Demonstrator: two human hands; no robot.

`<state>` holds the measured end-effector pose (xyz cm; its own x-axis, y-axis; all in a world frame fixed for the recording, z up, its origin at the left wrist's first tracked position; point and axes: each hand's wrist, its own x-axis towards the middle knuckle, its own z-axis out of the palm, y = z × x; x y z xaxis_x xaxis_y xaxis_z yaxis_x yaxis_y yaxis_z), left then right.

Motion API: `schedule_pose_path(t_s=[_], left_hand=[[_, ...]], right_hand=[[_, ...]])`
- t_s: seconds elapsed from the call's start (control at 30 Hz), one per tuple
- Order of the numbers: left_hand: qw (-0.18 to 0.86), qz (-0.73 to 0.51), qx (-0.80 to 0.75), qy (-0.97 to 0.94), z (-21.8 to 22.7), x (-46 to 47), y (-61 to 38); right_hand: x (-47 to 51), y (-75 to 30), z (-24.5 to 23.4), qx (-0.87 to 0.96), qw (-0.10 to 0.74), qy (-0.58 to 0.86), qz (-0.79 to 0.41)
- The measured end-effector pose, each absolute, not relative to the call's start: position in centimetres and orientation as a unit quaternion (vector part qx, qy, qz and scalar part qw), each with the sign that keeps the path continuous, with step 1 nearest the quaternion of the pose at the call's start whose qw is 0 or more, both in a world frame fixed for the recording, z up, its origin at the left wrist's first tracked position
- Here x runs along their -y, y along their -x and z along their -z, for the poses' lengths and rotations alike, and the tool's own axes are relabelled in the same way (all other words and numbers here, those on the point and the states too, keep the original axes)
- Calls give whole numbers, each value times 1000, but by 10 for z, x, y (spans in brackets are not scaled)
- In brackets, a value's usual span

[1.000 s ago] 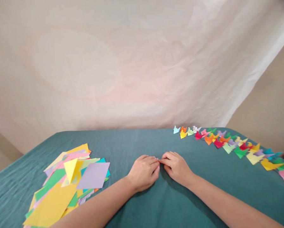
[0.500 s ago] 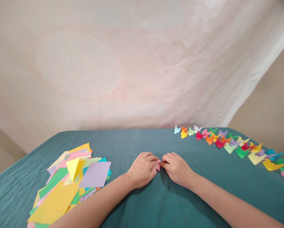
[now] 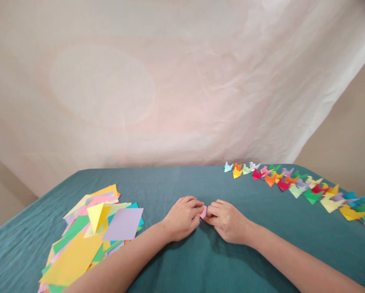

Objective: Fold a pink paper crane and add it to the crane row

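A small folded piece of pink paper (image 3: 203,212) lies between my hands on the dark green cloth. My left hand (image 3: 184,218) is closed on its left side, fingers curled and pressed together over the paper. From the right, my right hand (image 3: 226,220) pinches the paper's lower right edge between thumb and fingers. Most of the paper is hidden under the left fingers, so its full shape does not show.
To the left spreads a heap of coloured paper sheets (image 3: 75,256), with a lilac square (image 3: 123,224) and a folded yellow piece (image 3: 96,216) on top. Several folded paper birds (image 3: 313,196) stand in rows along the right. A pale sheet (image 3: 182,81) hangs behind the table.
My right hand has shifted slightly down along the pink paper's edge, and more of the paper shows. The left hand stays nearly still.
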<state>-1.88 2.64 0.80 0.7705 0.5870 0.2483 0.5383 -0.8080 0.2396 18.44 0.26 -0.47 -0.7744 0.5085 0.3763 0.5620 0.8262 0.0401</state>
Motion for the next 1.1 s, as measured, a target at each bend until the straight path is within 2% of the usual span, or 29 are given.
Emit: schedule_pose_path(t_s=[0.27, 0.63, 1.1], left_hand=[[71, -137, -301, -941, -6, -25, 23], [150, -173, -265, -937, -19, -22, 14], [227, -256, -294, -892, -6, -20, 16]], right_hand=[[-4, -186, 6, 946, 190, 259, 42], [-4, -193, 9, 894, 312, 319, -49], [-9, -191, 11, 884, 311, 340, -77]])
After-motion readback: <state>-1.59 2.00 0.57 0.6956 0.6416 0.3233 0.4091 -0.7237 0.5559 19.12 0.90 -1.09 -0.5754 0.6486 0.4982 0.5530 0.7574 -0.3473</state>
